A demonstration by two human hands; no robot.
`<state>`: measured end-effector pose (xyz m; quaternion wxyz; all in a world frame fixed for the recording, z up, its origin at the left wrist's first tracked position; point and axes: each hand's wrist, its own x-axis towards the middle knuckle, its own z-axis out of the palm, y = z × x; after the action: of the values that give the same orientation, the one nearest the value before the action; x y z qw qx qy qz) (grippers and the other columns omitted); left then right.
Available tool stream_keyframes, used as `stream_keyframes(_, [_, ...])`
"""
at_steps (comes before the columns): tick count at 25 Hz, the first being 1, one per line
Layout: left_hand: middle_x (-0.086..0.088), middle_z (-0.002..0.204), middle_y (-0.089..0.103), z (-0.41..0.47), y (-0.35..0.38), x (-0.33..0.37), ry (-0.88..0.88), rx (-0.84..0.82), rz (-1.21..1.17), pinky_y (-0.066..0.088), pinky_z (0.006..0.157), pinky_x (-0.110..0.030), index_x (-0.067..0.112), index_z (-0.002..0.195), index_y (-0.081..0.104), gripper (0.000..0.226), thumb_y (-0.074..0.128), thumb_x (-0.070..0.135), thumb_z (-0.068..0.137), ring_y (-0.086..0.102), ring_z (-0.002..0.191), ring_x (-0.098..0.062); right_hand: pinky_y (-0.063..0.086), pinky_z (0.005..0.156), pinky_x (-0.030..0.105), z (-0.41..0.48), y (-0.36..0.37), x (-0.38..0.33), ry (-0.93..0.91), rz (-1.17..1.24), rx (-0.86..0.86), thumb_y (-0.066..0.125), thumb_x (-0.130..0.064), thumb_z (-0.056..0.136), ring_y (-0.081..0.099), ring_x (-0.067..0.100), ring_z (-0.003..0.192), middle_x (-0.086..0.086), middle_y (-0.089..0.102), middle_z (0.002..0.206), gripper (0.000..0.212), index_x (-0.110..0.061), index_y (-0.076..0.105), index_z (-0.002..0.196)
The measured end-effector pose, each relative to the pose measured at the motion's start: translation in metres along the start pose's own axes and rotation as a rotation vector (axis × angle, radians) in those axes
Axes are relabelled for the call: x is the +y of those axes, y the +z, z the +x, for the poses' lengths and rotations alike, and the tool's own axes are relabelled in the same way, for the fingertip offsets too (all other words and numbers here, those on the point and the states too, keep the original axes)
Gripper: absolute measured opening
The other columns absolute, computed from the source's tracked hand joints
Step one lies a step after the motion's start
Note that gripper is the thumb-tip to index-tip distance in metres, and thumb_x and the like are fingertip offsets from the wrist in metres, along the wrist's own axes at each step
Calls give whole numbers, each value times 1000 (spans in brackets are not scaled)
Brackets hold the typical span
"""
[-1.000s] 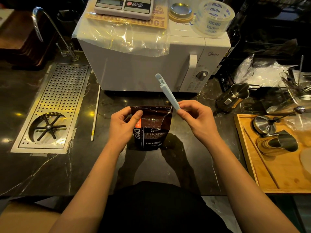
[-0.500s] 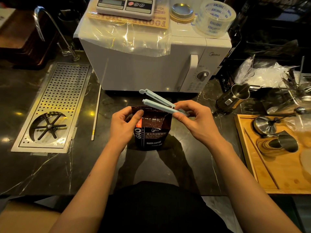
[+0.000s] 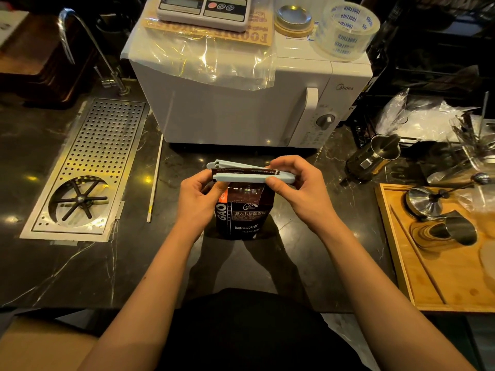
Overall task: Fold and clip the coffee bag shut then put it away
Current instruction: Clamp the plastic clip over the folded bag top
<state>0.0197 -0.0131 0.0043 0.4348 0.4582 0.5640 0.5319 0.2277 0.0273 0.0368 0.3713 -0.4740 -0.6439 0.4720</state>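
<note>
Coffee bag (image 3: 245, 212) upright on dark marble counter (image 3: 80, 269), just in front of white microwave (image 3: 235, 103), approx at centre of view. Top of bag folded flat, dark strip of it lying between the two bars of pale blue clip (image 3: 250, 174). Clip set across bag top, bars apart at left end, closer at right end; not snapped together yet.

Left hand (image 3: 199, 203) closed round upper left side of bag, thumb pressing front just below near bar, other fingers behind bag. Right hand (image 3: 300, 187) pinching right end of clip, thumb on near bar, fingers curled over far bar.

To left: perforated steel drain tray (image 3: 88, 167) sunk in counter, w/ thin white stick (image 3: 155, 178) beside it. To right: wooden tray (image 3: 439, 253) w/ steel pitchers. On top of microwave: kitchen scale (image 3: 203, 8) and roll of clear tape (image 3: 347, 29).
</note>
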Motion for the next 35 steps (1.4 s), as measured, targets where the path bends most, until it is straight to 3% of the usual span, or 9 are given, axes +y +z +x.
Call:
stream_keyframes(5, [21, 97, 74, 2, 0, -3, -33, 9, 9, 58, 75, -21, 50, 93, 71, 38, 66, 12, 90, 69, 98, -4, 55, 95, 46, 6, 11, -2, 0, 35, -50, 75, -14, 85, 67, 13, 110, 0, 71, 113, 32, -25, 63, 112])
stream_keyframes(9, [15, 94, 76, 2, 0, -7, -31, 13, -26, 57, 73, -21, 43, 93, 73, 35, 66, 9, 90, 71, 95, -7, 57, 92, 45, 9, 13, -5, 10, 61, -64, 77, -12, 83, 68, 13, 109, 1, 72, 111, 37, -32, 62, 110])
stream_keyframes(14, [9, 96, 77, 3, 3, -11, -41, 53, -85, 58, 77, -24, 31, 97, 74, 24, 67, 9, 89, 72, 96, -11, 58, 92, 43, 13, 22, -6, 13, 15, -59, 78, -13, 83, 68, 11, 105, -8, 70, 106, 33, -27, 64, 110])
stream_keyframes(23, [12, 97, 76, 1, -1, -7, -25, 3, -27, 58, 80, -25, 41, 94, 73, 27, 70, 16, 88, 71, 96, -8, 60, 84, 34, 14, 17, -5, 14, 27, -101, 79, -11, 80, 72, 12, 100, -2, 74, 103, 38, -31, 62, 108])
stream_keyframes(29, [15, 103, 74, 1, -10, -1, 3, -76, 54, 54, 79, -15, 34, 106, 69, 34, 81, 24, 75, 67, 103, -1, 60, 83, 30, 14, 15, -4, 0, 23, -76, 80, -12, 80, 72, 9, 99, -4, 74, 102, 36, -31, 62, 105])
stream_keyframes(35, [26, 95, 72, 2, 0, 0, -51, 24, 30, 55, 75, -12, 33, 99, 66, 32, 82, 21, 75, 65, 95, 10, 60, 82, 30, 16, 18, -1, 4, 46, -55, 80, -12, 80, 71, 11, 99, -4, 73, 102, 34, -27, 63, 105])
